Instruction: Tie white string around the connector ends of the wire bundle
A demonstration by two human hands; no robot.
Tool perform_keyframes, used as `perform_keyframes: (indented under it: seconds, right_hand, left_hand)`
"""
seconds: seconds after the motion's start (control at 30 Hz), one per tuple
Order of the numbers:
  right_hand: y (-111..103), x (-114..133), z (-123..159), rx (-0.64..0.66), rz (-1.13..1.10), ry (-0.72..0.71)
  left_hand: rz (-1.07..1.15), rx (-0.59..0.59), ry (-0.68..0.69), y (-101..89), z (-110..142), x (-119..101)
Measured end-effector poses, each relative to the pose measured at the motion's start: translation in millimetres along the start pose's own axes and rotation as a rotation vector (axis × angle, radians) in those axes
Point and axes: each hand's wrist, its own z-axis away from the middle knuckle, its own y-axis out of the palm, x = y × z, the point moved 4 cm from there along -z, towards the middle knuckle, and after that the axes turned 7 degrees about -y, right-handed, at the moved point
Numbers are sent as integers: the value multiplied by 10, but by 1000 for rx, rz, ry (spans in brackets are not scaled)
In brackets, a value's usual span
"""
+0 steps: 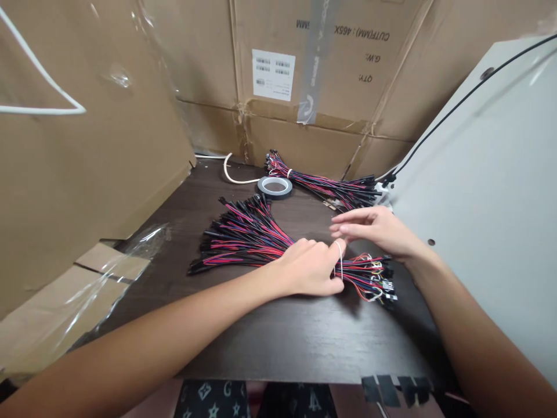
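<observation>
A bundle of red, blue and black wires (243, 241) with black connectors lies across the dark table (278, 342). My left hand (307, 268) is closed around the bundle's narrow waist. A white rubber band (340, 260) loops over the wires between my two hands. My right hand (376, 229) pinches the band from the right, fingers pressed together above the wires. The bundle's right end (376, 281) shows small coloured connectors.
A second tied wire bundle (326, 184) lies further back, beside a roll of tape (274, 186) and a white cable (230, 173). Cardboard sheets (87, 145) wall the left and back. A grey panel (487, 191) stands on the right. Clear plastic wrap (108, 278) lies at the left.
</observation>
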Motion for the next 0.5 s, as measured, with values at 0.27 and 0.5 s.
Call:
perform_keyframes:
  seconds: [0.27, 0.5]
  right_hand:
    - [-102, -68, -18, -44, -93, -23]
    - [-38, 43, 45, 51, -160, -62]
  left_hand:
    - [237, 30, -108, -45, -9, 146]
    - [516, 84, -137, -60, -69, 274]
